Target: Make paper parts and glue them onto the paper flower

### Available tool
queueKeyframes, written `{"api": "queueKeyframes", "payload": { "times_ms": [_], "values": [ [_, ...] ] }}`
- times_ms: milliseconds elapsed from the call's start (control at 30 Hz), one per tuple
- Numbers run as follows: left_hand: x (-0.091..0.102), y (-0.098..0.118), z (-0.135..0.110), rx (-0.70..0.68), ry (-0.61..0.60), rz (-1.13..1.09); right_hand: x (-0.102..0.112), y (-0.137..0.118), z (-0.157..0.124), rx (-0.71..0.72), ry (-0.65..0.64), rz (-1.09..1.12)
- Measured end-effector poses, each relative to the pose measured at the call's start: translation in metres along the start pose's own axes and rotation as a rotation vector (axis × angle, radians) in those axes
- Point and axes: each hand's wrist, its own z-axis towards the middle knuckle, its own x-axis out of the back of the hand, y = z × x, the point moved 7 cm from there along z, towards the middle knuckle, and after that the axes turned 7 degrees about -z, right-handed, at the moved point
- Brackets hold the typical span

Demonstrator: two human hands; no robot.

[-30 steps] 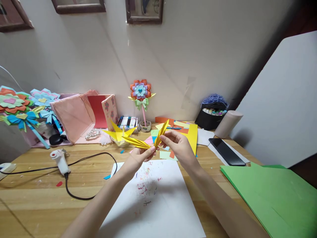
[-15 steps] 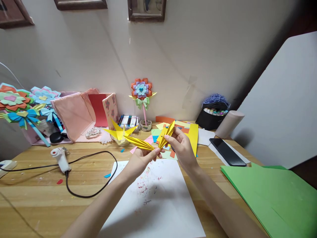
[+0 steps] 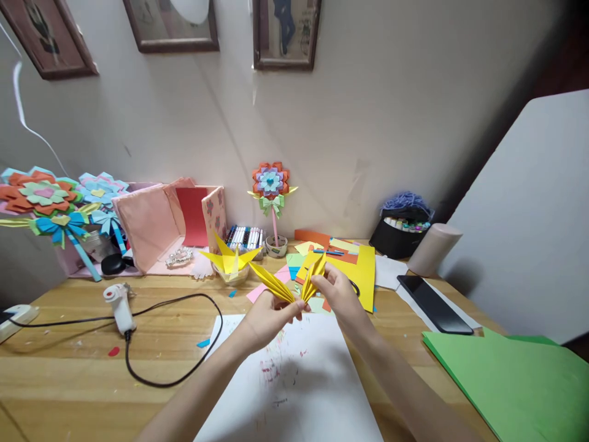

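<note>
Between my two hands is a pleated yellow paper piece (image 3: pixel 275 285), folded like a fan and spread into a V with two pointed wings. My left hand (image 3: pixel 271 319) pinches it low, near the middle where the pleats meet. The fingers of my right hand (image 3: pixel 335 287) are closed on the right wing. Below the hands lies a white sheet (image 3: pixel 294 387) marked with coloured smudges. Just left of the paper piece, a yellow star-shaped paper form (image 3: pixel 230 258) sits in a small clear bowl.
A white glue gun (image 3: pixel 121 310) with a looped black cord lies at left. Behind stand a pink box (image 3: pixel 147 227), paper flowers (image 3: pixel 271 179) and markers (image 3: pixel 245 236). Coloured paper scraps (image 3: pixel 363 276), a phone (image 3: pixel 432 302) and green sheets (image 3: pixel 510 380) are toward the right.
The view has tilted up, so the scene sits lower and more of the picture frames shows. Both hands still hold the pleated yellow paper, its wings spread much as before.
</note>
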Motion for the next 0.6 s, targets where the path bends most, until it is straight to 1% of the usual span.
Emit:
{"api": "queueKeyframes", "payload": {
  "times_ms": [100,200,267,433,600],
  "values": [
    [0.007,-0.010,0.008,0.025,0.019,-0.050,-0.002,0.010,0.005,-0.020,0.029,0.036],
    [0.016,-0.015,0.014,0.020,0.108,-0.104,-0.005,0.013,0.005,-0.030,0.042,0.110],
    [0.019,-0.015,0.016,0.017,0.140,-0.142,-0.007,0.010,0.004,-0.010,0.027,0.137],
    [0.020,-0.012,0.014,0.025,0.131,-0.165,0.002,0.005,0.006,0.029,0.049,0.094],
    [0.023,-0.013,0.015,-0.021,0.148,-0.110,0.006,0.006,0.007,0.033,0.043,0.050]
  ]
}}
